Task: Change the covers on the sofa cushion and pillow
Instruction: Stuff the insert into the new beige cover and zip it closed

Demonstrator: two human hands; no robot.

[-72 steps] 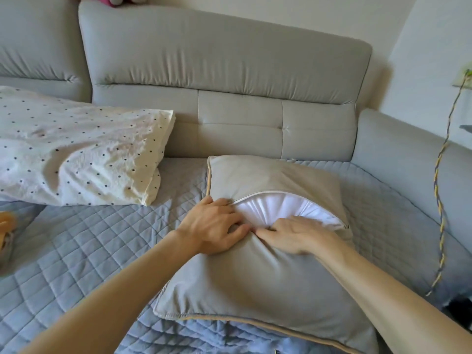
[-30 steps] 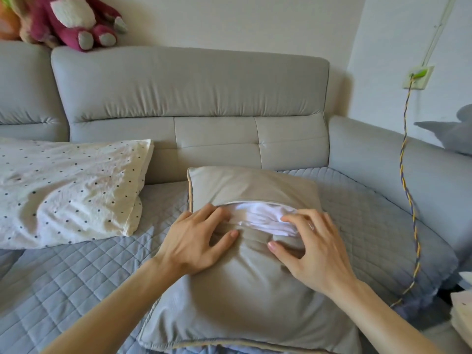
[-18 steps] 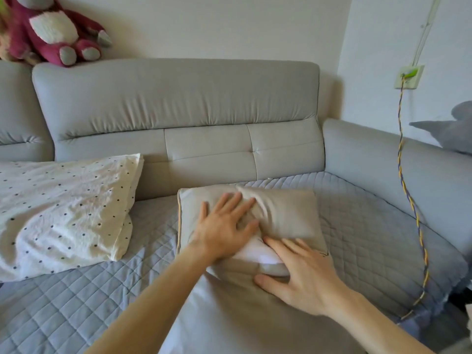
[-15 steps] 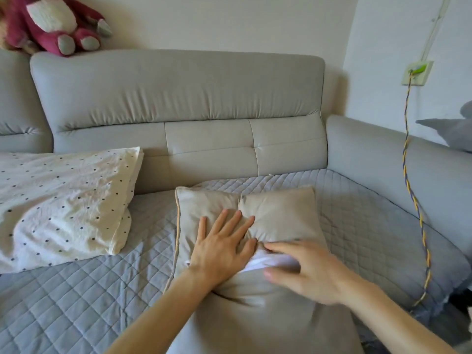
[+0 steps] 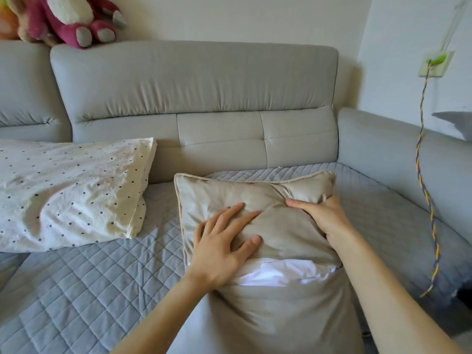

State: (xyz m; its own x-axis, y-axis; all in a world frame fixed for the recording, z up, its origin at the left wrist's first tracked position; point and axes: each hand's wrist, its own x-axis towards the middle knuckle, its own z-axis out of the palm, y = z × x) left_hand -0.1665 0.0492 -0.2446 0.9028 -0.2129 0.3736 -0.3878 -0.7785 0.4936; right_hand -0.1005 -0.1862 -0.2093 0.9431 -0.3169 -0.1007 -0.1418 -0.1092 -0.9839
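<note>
Two hands on beige cushion [image 5: 281, 231], lying on quilted seat [image 5: 89, 290] just right of dotted pillow [image 5: 71, 190]. L hand [image 5: 222, 241] flat, fingers spread, pressing; R hand [image 5: 324, 218] grips corner away from pillow. Soft, light, squashy I'd say; I'd grab white insert [image 5: 281, 274] at opening.

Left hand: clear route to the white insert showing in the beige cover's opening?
Likely yes. The left hand lies flat on the beige fabric cushion cover, its heel at the open slit, where the white inner cushion shows bare.
</note>
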